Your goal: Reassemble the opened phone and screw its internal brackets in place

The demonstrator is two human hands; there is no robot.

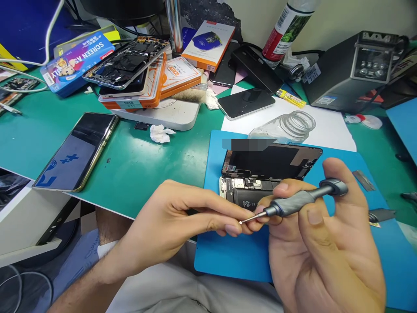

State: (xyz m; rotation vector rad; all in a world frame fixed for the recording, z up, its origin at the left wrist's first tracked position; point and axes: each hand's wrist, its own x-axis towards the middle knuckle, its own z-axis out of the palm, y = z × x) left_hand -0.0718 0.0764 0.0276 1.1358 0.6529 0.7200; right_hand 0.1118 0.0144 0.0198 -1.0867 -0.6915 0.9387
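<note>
right hand (325,243) grips screwdriver (299,202) | left hand (182,221) pinches its tip, perhaps a screw | opened phone (260,174) just behind, mat (228,256) edge near

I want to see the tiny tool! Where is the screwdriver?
In the head view, low and right of centre: the right hand holds the grey screwdriver, its tip meeting the left hand fingertips, just in front of the opened phone.

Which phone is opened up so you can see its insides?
The opened phone on the blue mat, just behind the left hand and the right hand holding the screwdriver. Its screen is lifted and its battery shows; the phone at left is closed.
</note>
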